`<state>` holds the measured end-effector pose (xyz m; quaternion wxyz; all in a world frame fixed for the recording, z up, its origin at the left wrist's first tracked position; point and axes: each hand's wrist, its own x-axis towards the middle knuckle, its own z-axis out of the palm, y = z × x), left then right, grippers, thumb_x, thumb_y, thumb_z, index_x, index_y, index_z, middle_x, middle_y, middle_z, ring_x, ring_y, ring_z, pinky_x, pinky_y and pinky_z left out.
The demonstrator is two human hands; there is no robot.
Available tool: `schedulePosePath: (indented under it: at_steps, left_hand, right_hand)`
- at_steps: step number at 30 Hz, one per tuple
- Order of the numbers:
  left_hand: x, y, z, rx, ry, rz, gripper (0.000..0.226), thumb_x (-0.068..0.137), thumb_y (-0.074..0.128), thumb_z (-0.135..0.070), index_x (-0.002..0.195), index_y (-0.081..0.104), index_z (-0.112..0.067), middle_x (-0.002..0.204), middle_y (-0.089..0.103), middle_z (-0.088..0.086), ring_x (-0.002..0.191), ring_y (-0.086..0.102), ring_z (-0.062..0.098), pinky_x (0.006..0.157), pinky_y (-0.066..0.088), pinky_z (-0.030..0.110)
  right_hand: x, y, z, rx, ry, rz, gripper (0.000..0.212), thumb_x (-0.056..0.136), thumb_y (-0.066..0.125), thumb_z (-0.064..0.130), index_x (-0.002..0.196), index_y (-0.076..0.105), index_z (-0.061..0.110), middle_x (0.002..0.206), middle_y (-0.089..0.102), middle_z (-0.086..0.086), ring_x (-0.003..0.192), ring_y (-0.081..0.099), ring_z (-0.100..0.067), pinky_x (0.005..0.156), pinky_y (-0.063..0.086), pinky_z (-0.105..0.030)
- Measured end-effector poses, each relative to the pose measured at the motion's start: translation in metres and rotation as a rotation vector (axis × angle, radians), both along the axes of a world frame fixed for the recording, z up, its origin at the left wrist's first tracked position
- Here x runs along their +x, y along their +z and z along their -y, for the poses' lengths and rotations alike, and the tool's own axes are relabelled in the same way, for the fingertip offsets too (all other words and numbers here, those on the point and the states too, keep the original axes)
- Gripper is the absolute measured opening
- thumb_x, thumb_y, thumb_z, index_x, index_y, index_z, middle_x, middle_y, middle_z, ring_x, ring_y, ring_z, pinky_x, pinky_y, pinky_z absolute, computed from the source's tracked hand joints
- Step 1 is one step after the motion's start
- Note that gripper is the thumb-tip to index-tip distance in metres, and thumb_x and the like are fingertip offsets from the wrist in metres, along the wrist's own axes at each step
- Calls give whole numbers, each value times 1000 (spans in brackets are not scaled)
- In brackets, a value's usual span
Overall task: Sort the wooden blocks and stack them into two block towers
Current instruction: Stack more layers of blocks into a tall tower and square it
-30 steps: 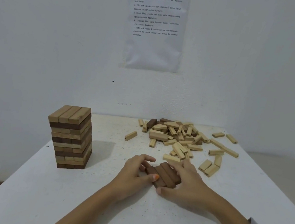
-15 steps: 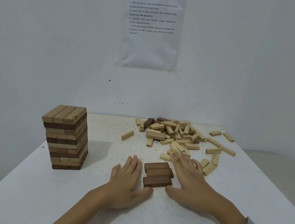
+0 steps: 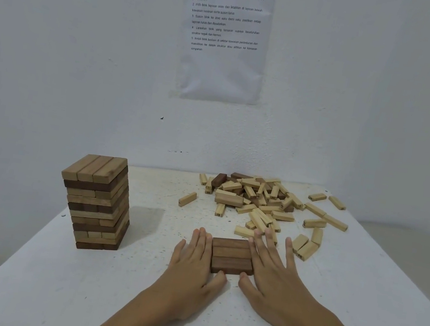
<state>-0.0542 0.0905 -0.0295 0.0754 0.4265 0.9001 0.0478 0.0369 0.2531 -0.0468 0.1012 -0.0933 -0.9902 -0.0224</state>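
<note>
Three dark brown blocks (image 3: 231, 256) lie side by side as one flat square layer on the white table (image 3: 80, 287). My left hand (image 3: 192, 266) lies flat against the layer's left side, fingers straight, thumb at its near edge. My right hand (image 3: 273, 277) lies flat against the right side, fingers spread, thumb at the near edge. A built tower (image 3: 98, 201) of mixed light and dark blocks stands at the left. A pile of loose blocks (image 3: 255, 199), mostly pale with a few dark ones, lies at the back right.
Stray pale blocks (image 3: 307, 243) lie just right of my right hand, and one single block (image 3: 187, 199) sits left of the pile. A printed sheet (image 3: 223, 34) hangs on the wall behind. The table's left edge runs near the tower.
The three dark blocks went from a skewed bunch under curled fingers to a squared, tight layer. Both hands opened flat and now press its sides; gaps between blocks have closed.
</note>
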Motion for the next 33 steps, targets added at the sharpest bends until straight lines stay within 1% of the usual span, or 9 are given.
schedulePosePath:
  at_steps: [2,4,5,7,9,12,21,25,33]
  left_hand:
    - [1,1,-1,27,10,14,108,58,-16,-64,149,-19,-6,157,-24,7,143,-26,14,114,-16,32]
    - [3,2,-2,53,24,25,110,54,-17,-62,149,-18,-5,158,-23,9,144,-25,16,115,-15,31]
    - [4,3,-3,64,30,29,110,54,-16,-61,149,-17,-4,158,-23,10,144,-24,16,115,-14,31]
    - [7,3,-4,81,42,28,111,54,-15,-59,149,-16,-3,158,-22,11,145,-23,17,115,-13,30]
    - [9,3,-5,85,48,28,111,53,-15,-59,149,-16,-3,158,-22,11,145,-23,18,115,-13,30]
    - [9,4,-5,79,50,29,111,53,-15,-59,149,-17,-3,157,-23,11,144,-24,18,115,-13,30]
    - [10,2,-5,91,70,22,110,54,-15,-60,149,-18,-4,157,-24,10,144,-26,17,115,-14,30]
    - [11,2,-7,74,78,15,110,54,-16,-60,148,-19,-4,157,-25,9,143,-27,17,113,-16,29]
    - [11,1,-7,86,81,25,110,54,-15,-60,149,-18,-4,157,-24,11,144,-25,18,113,-14,28]
  right_hand:
    - [-1,3,2,-7,-85,-2,84,94,-2,52,141,42,-3,153,32,-18,145,10,-27,109,7,-51]
    - [-4,-5,-1,43,-71,-17,86,89,-6,53,147,24,-3,158,10,-17,144,-5,-19,111,-6,-50]
    - [-4,-5,1,52,-77,-27,86,90,-6,53,147,25,-4,158,10,-18,145,-5,-19,111,-7,-50]
    - [-5,-9,-2,25,-109,10,81,97,3,49,133,54,-3,145,46,-17,143,17,-25,107,12,-51]
    - [-7,-17,-5,4,-136,23,77,99,8,48,125,62,-1,136,57,-13,143,16,-24,102,20,-52]
    - [-5,-20,-4,38,-124,-57,77,99,8,48,126,60,-2,136,57,-13,146,8,-21,101,22,-53]
    - [-4,-17,-5,130,-79,-100,67,86,38,51,125,63,1,135,58,-11,141,22,-24,102,21,-53]
    - [-6,-19,-5,175,-89,-132,68,84,40,51,124,64,1,134,60,-10,135,34,-23,101,24,-53]
    - [-9,-23,-5,178,-84,-111,70,85,39,52,126,62,0,137,57,-10,140,26,-25,101,22,-54]
